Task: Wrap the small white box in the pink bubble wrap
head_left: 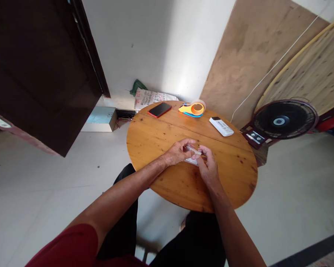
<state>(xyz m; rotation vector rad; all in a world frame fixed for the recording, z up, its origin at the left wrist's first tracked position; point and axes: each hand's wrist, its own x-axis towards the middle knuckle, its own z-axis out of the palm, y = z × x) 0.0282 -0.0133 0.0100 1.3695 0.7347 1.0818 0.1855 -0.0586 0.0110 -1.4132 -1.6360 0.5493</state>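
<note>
A small whitish item [192, 160], perhaps a packet or card, is between my two hands over the round wooden table [153, 137]. My left hand [180, 151] has its fingers curled around the item's left and upper side. From the right, my right hand [208, 165] pinches it with thumb and fingers. Both hands are close together, their fingertips nearly meeting. The fingers partly cover the item, so its exact shape is hidden.
Toward the table's far edge lie a red-edged phone [159, 109], an orange tape dispenser [197, 108] and a white box-like device [221, 126]. A black fan [285, 120] stands right of the table. Behind the table is a printed sack [150, 97].
</note>
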